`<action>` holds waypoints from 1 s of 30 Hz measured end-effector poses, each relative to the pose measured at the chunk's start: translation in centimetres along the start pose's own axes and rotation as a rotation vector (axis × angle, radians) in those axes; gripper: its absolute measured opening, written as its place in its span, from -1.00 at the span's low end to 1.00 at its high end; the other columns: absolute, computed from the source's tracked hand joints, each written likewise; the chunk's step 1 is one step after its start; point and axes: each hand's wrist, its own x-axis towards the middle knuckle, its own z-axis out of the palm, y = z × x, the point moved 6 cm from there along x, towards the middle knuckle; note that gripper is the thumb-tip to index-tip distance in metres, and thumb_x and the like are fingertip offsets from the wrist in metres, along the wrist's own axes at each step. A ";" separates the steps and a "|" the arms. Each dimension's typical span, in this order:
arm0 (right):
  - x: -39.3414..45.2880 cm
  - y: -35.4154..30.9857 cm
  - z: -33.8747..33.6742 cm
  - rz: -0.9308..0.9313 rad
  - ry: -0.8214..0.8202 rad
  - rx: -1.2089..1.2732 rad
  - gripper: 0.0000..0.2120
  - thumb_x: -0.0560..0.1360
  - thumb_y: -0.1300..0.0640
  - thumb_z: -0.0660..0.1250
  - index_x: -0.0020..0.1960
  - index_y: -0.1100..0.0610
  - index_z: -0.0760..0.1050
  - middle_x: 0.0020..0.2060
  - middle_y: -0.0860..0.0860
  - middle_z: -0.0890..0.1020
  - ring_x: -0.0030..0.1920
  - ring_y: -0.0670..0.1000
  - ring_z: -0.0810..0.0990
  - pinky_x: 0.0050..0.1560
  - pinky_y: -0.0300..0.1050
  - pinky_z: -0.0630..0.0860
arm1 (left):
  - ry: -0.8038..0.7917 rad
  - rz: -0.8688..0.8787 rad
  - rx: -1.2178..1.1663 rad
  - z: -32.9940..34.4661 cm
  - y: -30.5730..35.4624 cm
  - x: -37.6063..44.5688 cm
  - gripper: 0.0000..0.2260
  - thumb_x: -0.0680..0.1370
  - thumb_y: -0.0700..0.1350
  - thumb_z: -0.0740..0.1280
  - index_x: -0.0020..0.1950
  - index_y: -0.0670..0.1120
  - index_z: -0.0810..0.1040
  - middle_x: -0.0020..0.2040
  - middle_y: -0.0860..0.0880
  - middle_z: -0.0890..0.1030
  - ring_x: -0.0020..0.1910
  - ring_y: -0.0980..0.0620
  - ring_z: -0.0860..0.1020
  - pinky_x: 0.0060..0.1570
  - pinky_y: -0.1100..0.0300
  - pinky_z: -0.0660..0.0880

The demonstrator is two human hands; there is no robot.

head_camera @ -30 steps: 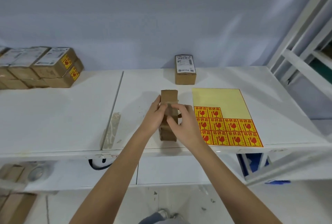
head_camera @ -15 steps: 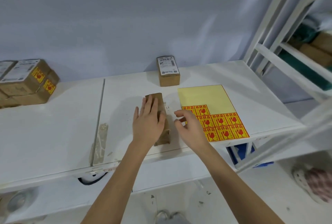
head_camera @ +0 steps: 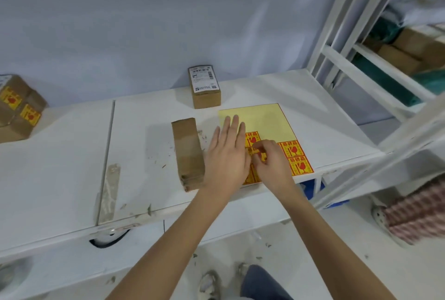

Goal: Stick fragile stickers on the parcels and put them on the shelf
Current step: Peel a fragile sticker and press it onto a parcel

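**Peeling a sticker off the sheet**

The left hand (head_camera: 226, 155) lies flat with fingers straight across the near-left part of the sheet (head_camera: 260, 119), pinning it to the table (head_camera: 60, 167). The right hand (head_camera: 272, 165) has thumb and forefinger curled together on a sticker (head_camera: 256, 151) in the middle rows; it looks like a pinch at one corner, though blur hides whether the corner has lifted.

The parcel (head_camera: 189, 153) to be labelled lies just left of the left hand, plain brown side up, no sticker showing. A second parcel (head_camera: 204, 88) stands behind near the wall, and stickered boxes (head_camera: 14, 112) sit at far left. The shelf (head_camera: 385, 63) rises on the right.

To do this well: keep the sheet pressed down, peel low and slowly from the corner so the sticker does not tear or curl onto itself, then carry it by its edge to the parcel.
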 end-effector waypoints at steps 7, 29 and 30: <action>0.8 5.1 0.2 -0.144 -0.228 -0.430 -0.50 0.55 -0.06 0.05 0.43 0.13 0.31 0.45 0.05 0.30 0.49 0.07 0.17 0.43 0.04 0.16 | -0.200 -0.075 -0.021 8.1 1.7 0.9 -0.53 0.56 -0.02 0.03 0.37 -0.24 0.41 0.40 -0.19 0.40 0.41 -0.15 0.33 0.37 -0.05 0.25; 10.8 2.3 2.4 -0.540 -0.574 -0.355 -0.68 0.53 0.09 0.25 0.27 0.03 0.50 0.02 0.04 0.44 0.08 0.02 0.42 -0.06 -0.10 0.42 | -0.102 -0.375 -0.028 10.3 0.1 1.9 -0.43 0.53 0.06 -0.12 0.42 -0.18 0.34 0.39 -0.11 0.40 0.41 -0.07 0.29 0.40 0.06 0.15; 10.9 2.4 2.5 -0.536 -0.582 -0.329 -0.70 0.53 0.08 0.26 0.25 0.02 0.51 -0.01 0.03 0.43 0.04 0.00 0.43 -0.08 -0.11 0.43 | -0.094 -0.376 -0.022 10.3 0.1 1.9 -0.43 0.53 0.06 -0.12 0.42 -0.18 0.34 0.39 -0.11 0.40 0.42 -0.07 0.29 0.40 0.06 0.14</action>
